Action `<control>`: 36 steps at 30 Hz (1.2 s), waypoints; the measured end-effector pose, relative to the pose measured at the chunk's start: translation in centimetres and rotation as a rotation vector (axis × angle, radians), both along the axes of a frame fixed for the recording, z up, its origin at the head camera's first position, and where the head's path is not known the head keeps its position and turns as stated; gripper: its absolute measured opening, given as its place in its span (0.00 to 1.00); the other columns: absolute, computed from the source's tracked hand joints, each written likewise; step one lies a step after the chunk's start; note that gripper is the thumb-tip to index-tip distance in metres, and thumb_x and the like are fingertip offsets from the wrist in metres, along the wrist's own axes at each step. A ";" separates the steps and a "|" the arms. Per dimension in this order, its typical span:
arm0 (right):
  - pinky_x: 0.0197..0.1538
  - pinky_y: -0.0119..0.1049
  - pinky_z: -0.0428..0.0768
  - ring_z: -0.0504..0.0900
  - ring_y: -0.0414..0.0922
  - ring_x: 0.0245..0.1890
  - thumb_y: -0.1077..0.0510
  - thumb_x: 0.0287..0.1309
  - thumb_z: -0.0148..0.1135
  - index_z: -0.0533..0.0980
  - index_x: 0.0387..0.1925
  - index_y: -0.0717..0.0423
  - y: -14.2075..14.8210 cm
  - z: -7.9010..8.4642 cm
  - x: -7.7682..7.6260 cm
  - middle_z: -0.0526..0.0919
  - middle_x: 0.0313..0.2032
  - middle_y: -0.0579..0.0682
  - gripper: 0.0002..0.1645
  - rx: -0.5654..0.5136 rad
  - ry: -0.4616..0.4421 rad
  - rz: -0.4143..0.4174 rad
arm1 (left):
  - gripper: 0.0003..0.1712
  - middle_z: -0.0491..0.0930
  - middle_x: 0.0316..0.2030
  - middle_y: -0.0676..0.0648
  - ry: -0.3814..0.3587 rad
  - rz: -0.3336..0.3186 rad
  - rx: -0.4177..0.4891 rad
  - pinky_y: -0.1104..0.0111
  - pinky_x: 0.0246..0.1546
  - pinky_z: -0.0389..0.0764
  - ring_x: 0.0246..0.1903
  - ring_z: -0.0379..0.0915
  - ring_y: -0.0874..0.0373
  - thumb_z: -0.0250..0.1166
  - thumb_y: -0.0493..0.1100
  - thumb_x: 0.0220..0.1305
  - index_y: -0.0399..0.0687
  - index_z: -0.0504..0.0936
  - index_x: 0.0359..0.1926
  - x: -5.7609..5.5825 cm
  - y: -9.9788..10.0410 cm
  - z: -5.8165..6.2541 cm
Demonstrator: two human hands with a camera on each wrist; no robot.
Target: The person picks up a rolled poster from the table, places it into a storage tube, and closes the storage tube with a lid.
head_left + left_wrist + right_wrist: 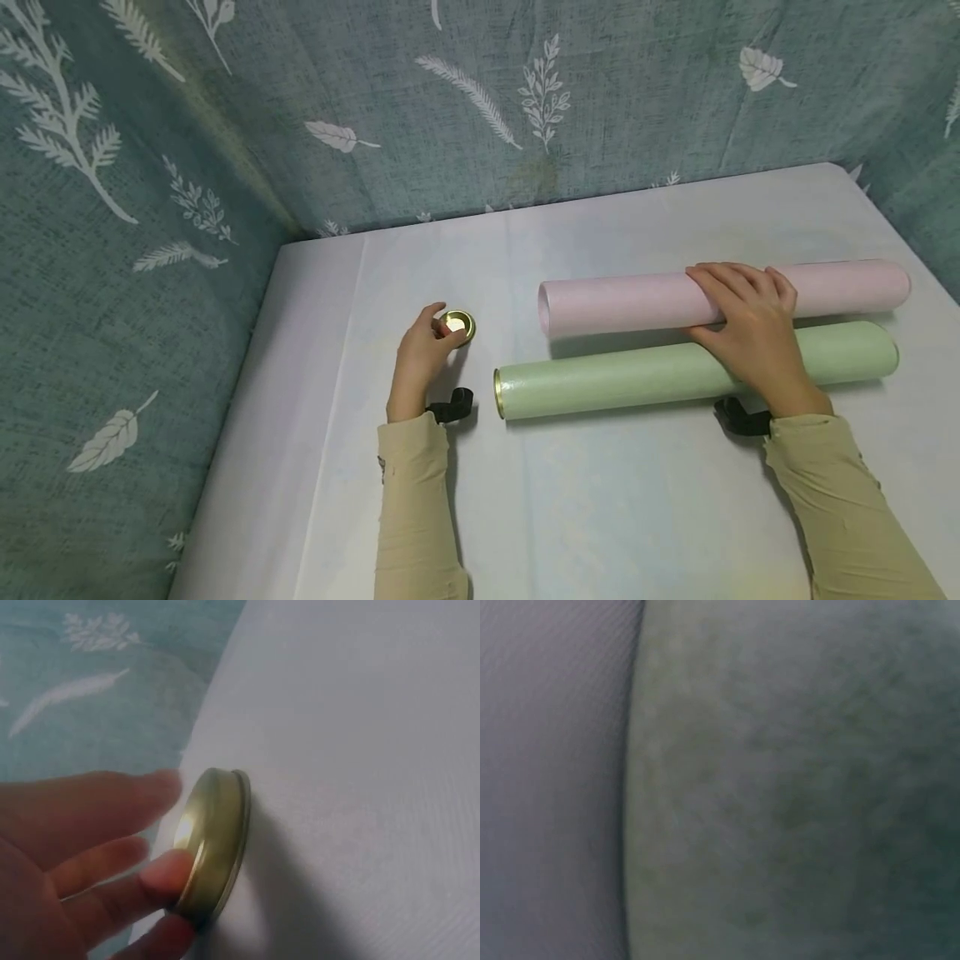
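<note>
My left hand (420, 358) holds a round gold metal lid (466, 319) by its edge between fingers and thumb. In the left wrist view the lid (217, 832) is tilted on its side, with a rolled rim facing away from the fingers. My right hand (750, 333) grips a pink cardboard tube (622, 304), thumb on the near side and fingers over the top. Its left end is open. Beneath the right wrist lies a green tube (615, 385) with a gold rim at its left end. In the right wrist view the green tube (742, 787) is close and blurred.
Both tubes lie side by side on a white-covered table (600, 500). A teal curtain (450, 108) with white leaf prints hangs behind the table and along its left side. Black wrist-worn devices (453, 405) show at both wrists.
</note>
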State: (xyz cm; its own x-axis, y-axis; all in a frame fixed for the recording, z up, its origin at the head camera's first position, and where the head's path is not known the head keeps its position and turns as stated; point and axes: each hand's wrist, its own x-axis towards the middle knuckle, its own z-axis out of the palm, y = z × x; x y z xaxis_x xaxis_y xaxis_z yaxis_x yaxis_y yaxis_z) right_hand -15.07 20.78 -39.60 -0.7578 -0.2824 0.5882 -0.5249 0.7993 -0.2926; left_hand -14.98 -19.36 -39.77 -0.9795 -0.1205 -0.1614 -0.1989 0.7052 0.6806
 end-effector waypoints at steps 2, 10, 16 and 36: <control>0.59 0.54 0.45 0.64 0.55 0.54 0.59 0.24 0.78 0.71 0.54 0.51 0.0 0.0 0.0 0.72 0.53 0.52 0.46 0.002 0.001 -0.003 | 0.37 0.72 0.34 0.49 -0.029 -0.011 -0.001 0.66 0.33 0.67 0.31 0.66 0.56 0.62 0.49 0.55 0.48 0.58 0.64 -0.1 0.1 0.1; 0.59 0.54 0.45 0.63 0.55 0.54 0.59 0.24 0.78 0.71 0.55 0.51 0.3 -0.1 0.1 0.72 0.53 0.52 0.47 0.009 0.005 -0.015 | 0.44 0.69 0.31 0.48 -0.109 -0.014 -0.034 0.65 0.34 0.67 0.31 0.65 0.55 0.65 0.50 0.52 0.49 0.53 0.66 -0.3 0.7 0.6; 0.60 0.54 0.45 0.63 0.55 0.55 0.59 0.24 0.78 0.71 0.55 0.51 0.4 0.0 0.1 0.72 0.53 0.52 0.47 0.005 -0.002 -0.024 | 0.39 0.73 0.47 0.42 -0.138 -0.057 -0.132 0.58 0.48 0.67 0.47 0.67 0.49 0.65 0.50 0.52 0.47 0.60 0.64 -0.3 1.0 0.8; 0.59 0.55 0.46 0.63 0.54 0.55 0.59 0.24 0.78 0.70 0.55 0.50 0.1 0.0 0.1 0.72 0.53 0.51 0.47 0.005 0.000 0.009 | 0.29 0.59 0.53 0.39 -0.040 0.020 -0.193 0.56 0.42 0.69 0.50 0.52 0.45 0.69 0.48 0.47 0.51 0.72 0.52 1.1 0.9 0.8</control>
State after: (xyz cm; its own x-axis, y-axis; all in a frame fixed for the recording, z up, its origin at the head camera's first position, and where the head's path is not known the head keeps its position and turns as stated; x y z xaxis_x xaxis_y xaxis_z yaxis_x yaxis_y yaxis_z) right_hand -14.98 20.86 -39.57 -0.7553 -0.2921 0.5867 -0.5319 0.7962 -0.2883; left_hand -13.93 -18.42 -39.01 -0.9699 -0.1719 -0.1724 -0.2381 0.8177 0.5241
